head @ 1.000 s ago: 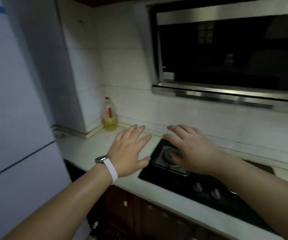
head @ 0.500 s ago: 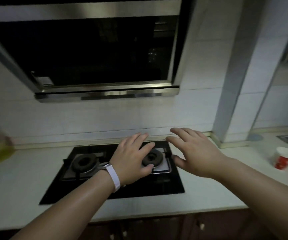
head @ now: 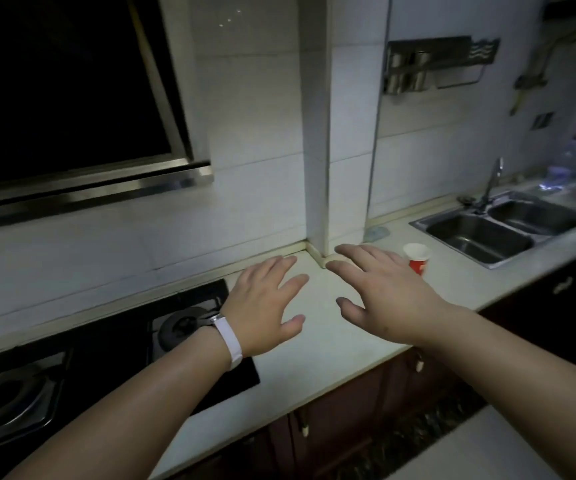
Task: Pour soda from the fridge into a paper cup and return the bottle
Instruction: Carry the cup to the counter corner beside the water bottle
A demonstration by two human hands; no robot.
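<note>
Paper cup, red-bodied with a white rim and inside [head: 417, 259], stands upright on the pale stone countertop [head: 317, 362], just beyond your right hand [head: 388, 299] and partly hidden behind its knuckles. That hand is held palm down over the counter with fingers straight and spread, gripping nothing. Your left hand [head: 265, 306], with a white-strapped watch [head: 226, 336] on its wrist, is held the same way, fingers spread and empty, close beside the right one. No soda bottle is in view. Between your two hands, at the back, a white tiled column [head: 316, 133] juts out from the wall to the counter's edge. Left of your left hand lies the black glass gas hob [head: 113, 348] with two burners, under a dark steel-trimmed range hood [head: 72, 98]. Right of the cup sits a stainless steel double sink [head: 501, 230] with a tall tap [head: 492, 180]; a dark metal wall rack [head: 431, 64] hangs above, well apart from the cup
</note>
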